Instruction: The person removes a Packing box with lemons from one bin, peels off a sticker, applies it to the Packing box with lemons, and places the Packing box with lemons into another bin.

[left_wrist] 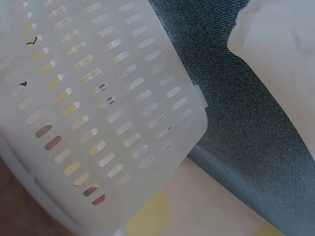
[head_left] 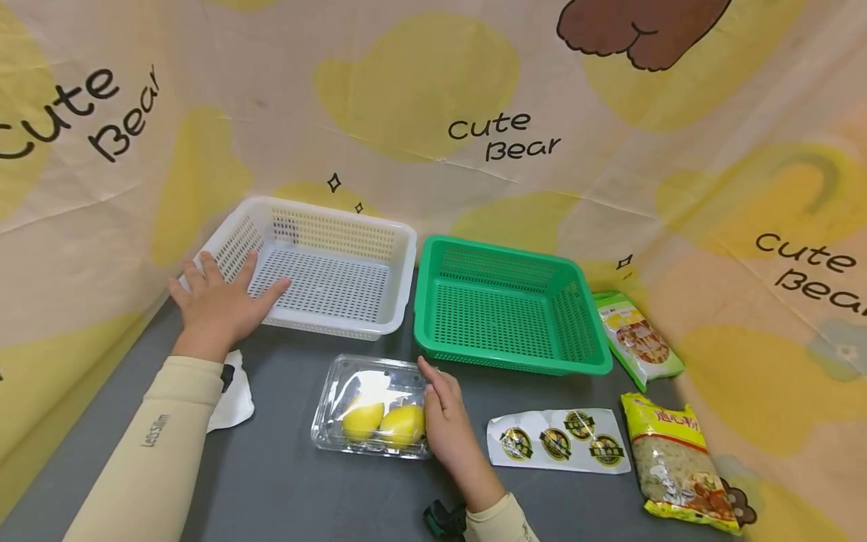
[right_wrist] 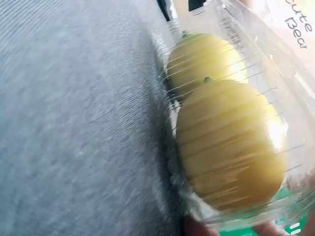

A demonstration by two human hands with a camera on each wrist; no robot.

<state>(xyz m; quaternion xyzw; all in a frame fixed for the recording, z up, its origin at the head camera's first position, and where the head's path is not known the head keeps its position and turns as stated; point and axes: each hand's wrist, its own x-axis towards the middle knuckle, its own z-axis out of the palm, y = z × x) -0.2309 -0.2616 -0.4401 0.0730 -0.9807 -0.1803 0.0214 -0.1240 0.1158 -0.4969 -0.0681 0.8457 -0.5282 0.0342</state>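
My left hand point(head_left: 220, 305), fingers spread, rests on the near left rim of a white plastic basket point(head_left: 400, 301); its slotted side fills much of the left wrist view. My right hand point(head_left: 448, 421) touches the right end of a clear plastic clamshell box point(head_left: 332, 376), its fingers fairly straight along that end. Two yellow fruits point(head_left: 403, 426) lie inside the lidded box. In the right wrist view, ribbed clear plastic covers the fruits point(right_wrist: 231, 145), and fingertips point(right_wrist: 268, 228) show below the box's end.
Right of the white basket stands a green basket point(head_left: 518, 366). A sheet of round stickers point(head_left: 558, 442), a green food bag point(head_left: 640, 339) and a yellow pasta bag point(head_left: 680, 463) lie at right. White paper point(head_left: 233, 403) lies by my left forearm. Printed cloth point(head_left: 433, 90) hangs behind.
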